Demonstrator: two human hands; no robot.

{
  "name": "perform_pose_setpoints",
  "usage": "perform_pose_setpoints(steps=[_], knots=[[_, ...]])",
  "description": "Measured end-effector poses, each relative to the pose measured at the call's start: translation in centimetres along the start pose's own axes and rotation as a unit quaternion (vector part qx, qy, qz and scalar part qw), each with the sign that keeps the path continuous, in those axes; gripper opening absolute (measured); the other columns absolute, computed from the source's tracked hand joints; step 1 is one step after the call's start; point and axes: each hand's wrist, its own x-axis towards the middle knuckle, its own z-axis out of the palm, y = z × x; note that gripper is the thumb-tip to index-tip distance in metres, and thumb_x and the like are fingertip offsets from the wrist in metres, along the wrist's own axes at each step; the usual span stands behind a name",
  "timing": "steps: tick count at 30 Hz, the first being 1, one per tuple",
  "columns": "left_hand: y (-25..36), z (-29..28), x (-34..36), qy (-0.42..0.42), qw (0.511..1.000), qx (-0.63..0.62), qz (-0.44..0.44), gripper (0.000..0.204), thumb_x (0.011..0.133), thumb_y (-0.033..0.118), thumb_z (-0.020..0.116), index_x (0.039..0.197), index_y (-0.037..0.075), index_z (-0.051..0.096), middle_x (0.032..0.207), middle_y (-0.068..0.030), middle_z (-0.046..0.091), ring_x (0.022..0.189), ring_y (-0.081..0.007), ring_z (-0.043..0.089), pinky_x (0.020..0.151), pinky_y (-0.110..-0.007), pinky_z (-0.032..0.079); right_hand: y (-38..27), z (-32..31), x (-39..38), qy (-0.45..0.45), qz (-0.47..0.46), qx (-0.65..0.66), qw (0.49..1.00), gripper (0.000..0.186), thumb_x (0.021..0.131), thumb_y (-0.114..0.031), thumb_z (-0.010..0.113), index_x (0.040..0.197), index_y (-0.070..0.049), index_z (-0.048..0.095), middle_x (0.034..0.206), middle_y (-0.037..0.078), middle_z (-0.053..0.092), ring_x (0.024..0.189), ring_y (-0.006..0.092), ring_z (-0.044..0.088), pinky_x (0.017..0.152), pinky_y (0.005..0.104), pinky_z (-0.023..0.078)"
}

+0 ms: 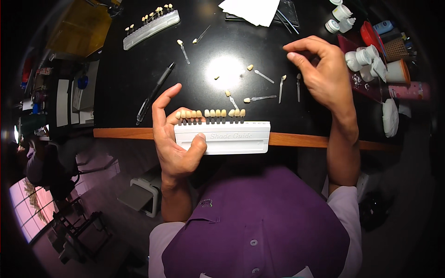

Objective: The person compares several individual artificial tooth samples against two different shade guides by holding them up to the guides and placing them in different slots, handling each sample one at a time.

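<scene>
My left hand (174,150) grips a white tooth shade guide (236,147) at its left end, thumb across the front and index finger raised. A row of tooth-coloured tabs on dark stems stands along its upper edge, with bare slots at the right end. Above the table on the right, my right hand (324,69) has thumb and index tips slightly apart, nothing visible between them. Loose tooth tabs on clear stems lie below and left of it, among them one tab (263,75), another (282,89) and a third (259,98). A small tooth-coloured piece (216,78) lies in the glare.
A second tab holder (153,28) stands at the far left. Nearer lies a black pen (155,93). White paper (250,10) rests at the back. White jars (364,58), a red bowl (369,34) and a pink tube (408,90) crowd the right side. A wooden edge (296,139) borders the table.
</scene>
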Motion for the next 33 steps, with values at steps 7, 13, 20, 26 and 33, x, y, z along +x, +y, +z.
perform_pose_setpoints(steps=[7, 13, 20, 26, 33], knots=[[0.0, 0.2, 0.1, 0.005, 1.000, -0.004, 0.010, 0.083, 0.072, -0.003, 0.058, 0.149, -0.010, 0.028, 0.096, -0.0134, 0.062, 0.088, -0.0127, 0.064, 0.084, -0.027, 0.053, -0.8, 4.0, -0.1, -0.042, -0.111, -0.039, 0.992, 0.015, 0.084, -0.007, 0.073, 0.097, -0.001, 0.077, 0.093, 0.016, 0.070, 0.092, 0.0362, 0.068, 0.085, 0.0437, 0.054], [0.1, 0.3, 0.1, 0.022, 1.000, 0.012, -0.004, 0.085, 0.070, 0.001, 0.058, 0.149, -0.010, 0.030, 0.097, -0.0135, 0.062, 0.090, -0.0136, 0.063, 0.089, -0.028, 0.052, -0.5, 5.3, 0.1, -0.066, -0.116, -0.068, 0.989, 0.012, 0.085, -0.008, 0.074, 0.096, -0.004, 0.076, 0.089, 0.014, 0.069, 0.088, 0.0352, 0.067, 0.082, 0.0456, 0.054], [-0.4, 0.3, -0.3, 0.055, 0.998, -0.011, 0.022, 0.080, 0.072, -0.001, 0.057, 0.147, -0.010, 0.030, 0.101, -0.0145, 0.061, 0.092, -0.0139, 0.062, 0.089, -0.030, 0.052, -2.8, 2.8, 0.0, -0.105, 0.080, 0.347, 0.928, 0.011, 0.094, -0.006, 0.073, 0.099, 0.004, 0.072, 0.089, 0.008, 0.075, 0.079, 0.0111, 0.071, 0.072, 0.0253, 0.059], [-0.2, 0.4, -0.3, 0.051, 0.998, -0.002, 0.025, 0.080, 0.072, -0.001, 0.057, 0.147, -0.009, 0.031, 0.099, -0.0139, 0.060, 0.091, -0.0137, 0.062, 0.089, -0.029, 0.052, -3.4, 2.8, -0.9, -0.173, 0.103, 0.410, 0.890, 0.011, 0.094, -0.004, 0.073, 0.101, 0.004, 0.071, 0.090, 0.008, 0.074, 0.081, 0.0115, 0.072, 0.075, 0.0244, 0.060], [-0.1, 0.5, -0.2, 0.047, 0.999, -0.006, 0.018, 0.081, 0.072, -0.003, 0.057, 0.148, -0.009, 0.029, 0.095, -0.0127, 0.062, 0.089, -0.0134, 0.063, 0.087, -0.028, 0.053, -3.6, 2.8, -1.3, -0.214, 0.056, 0.343, 0.913, 0.009, 0.094, -0.001, 0.072, 0.101, 0.005, 0.073, 0.086, 0.009, 0.075, 0.078, 0.0115, 0.071, 0.071, 0.0239, 0.058]])
